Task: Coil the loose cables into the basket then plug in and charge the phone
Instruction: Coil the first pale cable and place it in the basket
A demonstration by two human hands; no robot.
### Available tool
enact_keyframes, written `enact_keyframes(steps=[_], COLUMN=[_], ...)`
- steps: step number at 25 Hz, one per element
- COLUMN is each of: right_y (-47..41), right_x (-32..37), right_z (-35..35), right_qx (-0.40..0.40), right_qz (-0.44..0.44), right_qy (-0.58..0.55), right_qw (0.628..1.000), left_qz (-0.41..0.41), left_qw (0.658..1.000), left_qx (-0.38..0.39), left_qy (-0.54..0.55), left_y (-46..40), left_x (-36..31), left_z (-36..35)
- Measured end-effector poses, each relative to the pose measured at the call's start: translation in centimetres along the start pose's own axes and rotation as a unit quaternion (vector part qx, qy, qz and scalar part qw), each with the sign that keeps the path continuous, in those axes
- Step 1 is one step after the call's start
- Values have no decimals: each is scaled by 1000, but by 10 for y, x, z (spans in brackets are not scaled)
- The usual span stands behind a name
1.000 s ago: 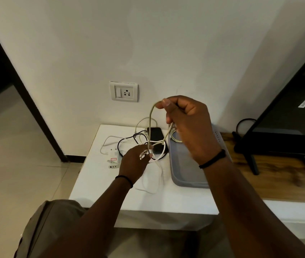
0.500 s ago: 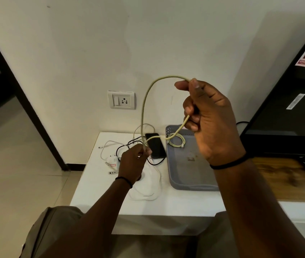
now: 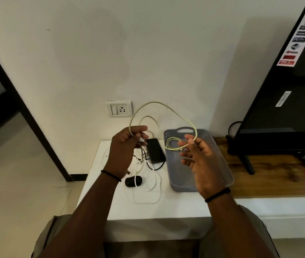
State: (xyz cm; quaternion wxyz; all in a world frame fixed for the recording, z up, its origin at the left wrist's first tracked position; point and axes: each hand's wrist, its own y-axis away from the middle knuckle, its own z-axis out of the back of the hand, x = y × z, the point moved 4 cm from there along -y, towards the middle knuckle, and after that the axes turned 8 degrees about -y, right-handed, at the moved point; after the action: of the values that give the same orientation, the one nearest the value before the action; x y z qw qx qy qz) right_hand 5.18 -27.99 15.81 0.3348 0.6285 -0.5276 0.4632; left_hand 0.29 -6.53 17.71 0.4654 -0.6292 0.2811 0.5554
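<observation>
Cable point(image 3: 159, 104), light and limp, arcs between my hands: left hand point(image 3: 123, 146) grips one end, right hand point(image 3: 196, 155) pinches mid-run above basket point(image 3: 222, 164); I'd hold near the ends.

Left hand point(image 3: 123, 146) gripping pale cable point(image 3: 155, 104), right hand point(image 3: 198, 157) looping it
</observation>
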Motion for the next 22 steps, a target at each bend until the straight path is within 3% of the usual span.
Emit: enact_keyframes(steps=[6, 9, 12, 16, 18, 20, 22], right_y=[15, 19, 18, 26, 33, 37, 38], right_x=[-44, -64, -72, -71, -74, -81, -84], right_z=[-20, -34, -45, -38, -24, -10, -1], right_qx=[118, 166, 154, 104, 73, 31, 2], right_qz=[-71, -53, -25, -120, -190, -263, -305], right_qy=[86, 206, 216, 107, 125, 151, 127], right_qw=[987, 963, 964, 982, 971, 952, 944], left_qz=[-45, -35, -13, 103, 202, 325, 392], left_qw=[998, 996, 993, 991, 978, 937, 890], left_qx=[26, 52, 88, 65, 36, 49, 65], left_qy=[22, 60, 79, 53, -21, -120, -224], left_y=[-3, 0, 2, -9, -11, -3, 8], left_x=[-50, -64, -72, -47, -17, 16, 46], left_z=[-10, -18, -24, -15, -1, 11, 25])
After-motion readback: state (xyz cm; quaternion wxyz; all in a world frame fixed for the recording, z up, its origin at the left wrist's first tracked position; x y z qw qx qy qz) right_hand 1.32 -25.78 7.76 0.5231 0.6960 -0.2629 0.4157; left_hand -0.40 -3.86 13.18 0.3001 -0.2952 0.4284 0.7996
